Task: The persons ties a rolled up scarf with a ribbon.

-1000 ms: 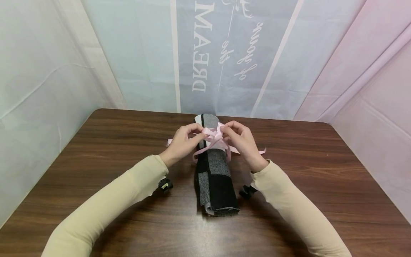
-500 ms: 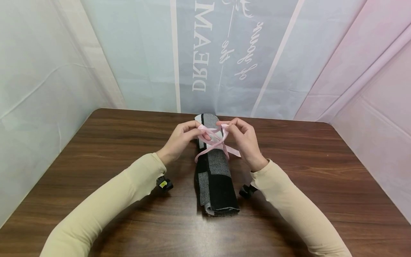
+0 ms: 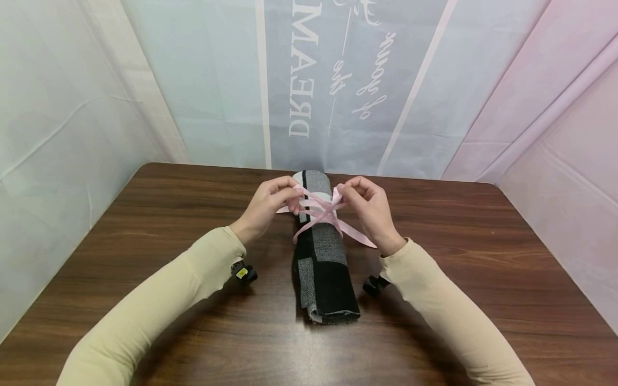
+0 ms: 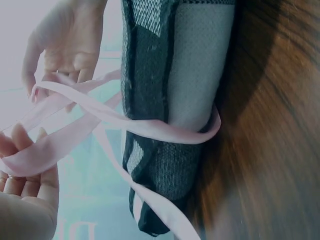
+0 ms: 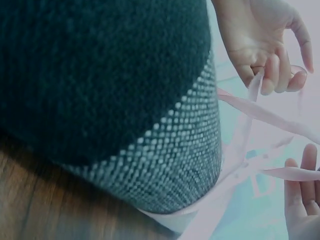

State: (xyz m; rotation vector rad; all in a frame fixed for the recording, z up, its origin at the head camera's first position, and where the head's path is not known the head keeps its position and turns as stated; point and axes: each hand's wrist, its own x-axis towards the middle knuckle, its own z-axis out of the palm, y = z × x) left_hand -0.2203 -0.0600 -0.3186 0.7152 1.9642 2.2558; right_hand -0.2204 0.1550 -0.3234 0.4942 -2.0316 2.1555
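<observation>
A rolled black, grey and white woven cloth [image 3: 333, 284] lies lengthwise on the table, perhaps a scarf. Round its far half runs a pink ribbon [image 3: 354, 235], crossed on top. My left hand [image 3: 267, 206] pinches one part of the ribbon just left of the roll. On the other side, my right hand [image 3: 370, 210] pinches another part between thumb and forefinger. Between both hands the ribbon spans in loops above the cloth. In the left wrist view a ribbon strand [image 4: 170, 131] wraps the roll's side. The right wrist view has the roll [image 5: 165, 145] close up, with ribbon strands beyond it.
The brown wooden table [image 3: 193, 321] ends at a back edge just past the roll. Behind it hangs a pale printed cloth backdrop [image 3: 217, 96], with light curtains at both sides. Black wrist cameras [image 3: 244, 272] hang below each sleeve.
My hands have drawn apart, the left moving left and the right slightly right. The ribbon loops between them have spread wider, and the crossing shows more clearly. The roll has stayed in place.
</observation>
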